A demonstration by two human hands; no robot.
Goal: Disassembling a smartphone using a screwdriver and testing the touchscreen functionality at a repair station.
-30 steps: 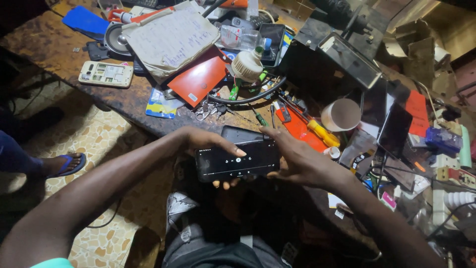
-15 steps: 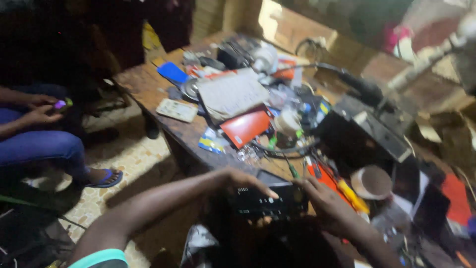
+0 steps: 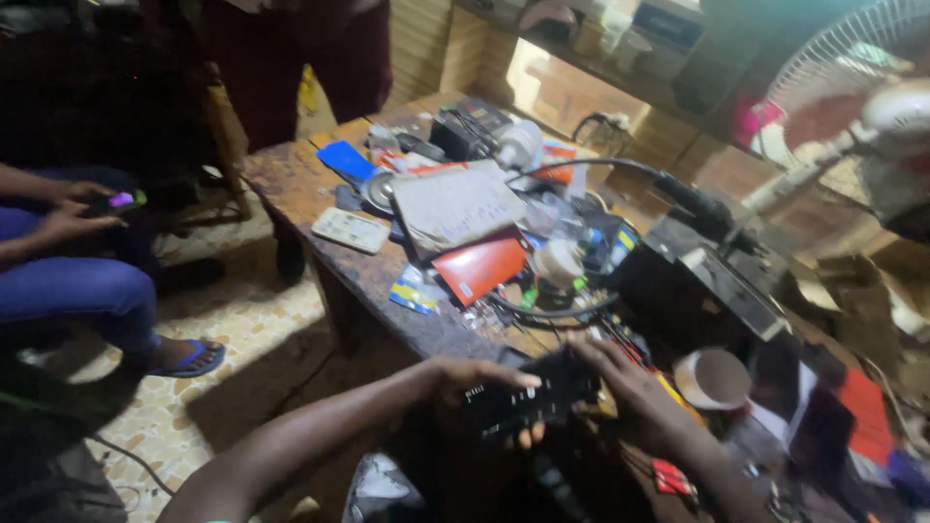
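while gripping the black device (image 3: pixel 523 402) at the near edge of the cluttered workbench (image 3: pixel 300 189): left hand (image 3: pixel 465 380) curled over its left end, right hand (image 3: pixel 630 383) clamped on the right. best kept level, thumbs clear of the buttons.

A black device (image 3: pixel 523 402), an orange-red folder (image 3: pixel 481 266), a blue card (image 3: pixel 346 160).
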